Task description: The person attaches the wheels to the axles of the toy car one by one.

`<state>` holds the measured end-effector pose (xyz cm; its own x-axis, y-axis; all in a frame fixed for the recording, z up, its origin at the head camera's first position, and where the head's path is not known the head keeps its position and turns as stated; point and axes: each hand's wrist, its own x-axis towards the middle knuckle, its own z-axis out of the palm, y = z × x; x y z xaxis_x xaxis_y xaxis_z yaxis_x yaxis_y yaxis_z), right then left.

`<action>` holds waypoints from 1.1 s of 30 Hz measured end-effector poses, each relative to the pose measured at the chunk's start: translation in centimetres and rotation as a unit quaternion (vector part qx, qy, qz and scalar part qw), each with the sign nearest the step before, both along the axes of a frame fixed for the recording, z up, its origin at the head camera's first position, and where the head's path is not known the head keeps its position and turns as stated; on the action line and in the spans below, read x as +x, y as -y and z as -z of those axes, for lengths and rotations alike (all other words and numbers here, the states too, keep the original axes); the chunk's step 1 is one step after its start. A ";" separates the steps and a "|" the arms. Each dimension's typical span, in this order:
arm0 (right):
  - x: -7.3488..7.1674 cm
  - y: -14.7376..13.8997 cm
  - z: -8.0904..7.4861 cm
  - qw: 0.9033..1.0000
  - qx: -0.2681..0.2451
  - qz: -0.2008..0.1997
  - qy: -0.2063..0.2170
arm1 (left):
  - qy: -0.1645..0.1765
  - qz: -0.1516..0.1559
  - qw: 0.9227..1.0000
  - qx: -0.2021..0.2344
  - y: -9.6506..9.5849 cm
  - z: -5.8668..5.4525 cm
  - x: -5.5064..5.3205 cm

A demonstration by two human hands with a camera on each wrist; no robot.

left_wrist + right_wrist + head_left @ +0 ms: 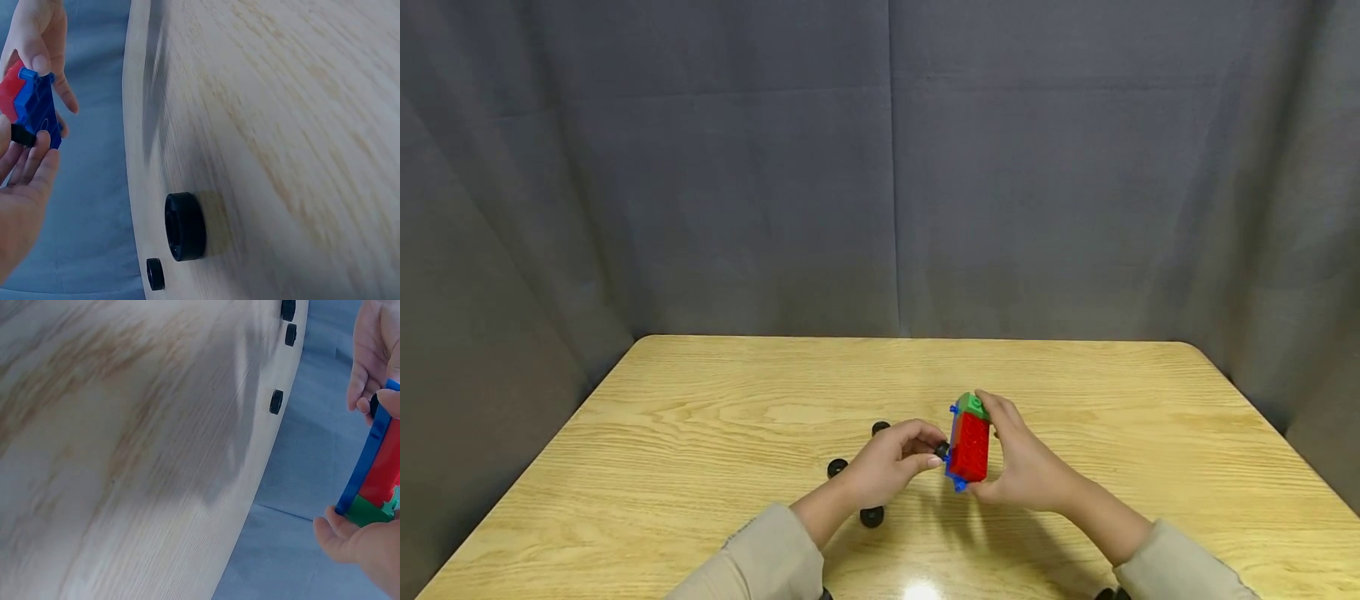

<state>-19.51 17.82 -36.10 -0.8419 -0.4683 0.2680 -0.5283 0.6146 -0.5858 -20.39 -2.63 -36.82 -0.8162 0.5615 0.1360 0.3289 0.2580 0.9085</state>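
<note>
Wheel (942,450) pinched in left hand (891,461), red-green-blue block toy (973,448) gripped by right hand (1028,465)

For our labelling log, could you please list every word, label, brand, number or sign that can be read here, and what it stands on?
None can be read in any view.
Blue base: a faint curved outline shows, too blurred to read as a sign.
Red block and green block: no legible marking.
Black wheels: any marking is too small or blurred to read.
</note>
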 end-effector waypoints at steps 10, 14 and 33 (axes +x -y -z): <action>0.4 0.3 0.2 1.000 -0.026 0.008 -0.001 | 0.010 -0.002 1.000 0.003 0.2 0.2 0.4; 0.5 0.6 0.4 0.999 -0.033 0.007 -0.003 | 0.019 -0.009 1.000 0.003 0.6 0.4 0.6; 0.6 0.4 -0.4 0.999 -0.025 0.020 -0.031 | -0.002 -0.043 0.999 0.022 0.1 0.2 0.8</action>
<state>-18.95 17.37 -35.68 -0.8402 -0.4199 0.3430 -0.5410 0.6066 -0.5825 -19.64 -2.75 -36.97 -0.8607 0.4827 0.1617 0.3101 0.2452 0.9186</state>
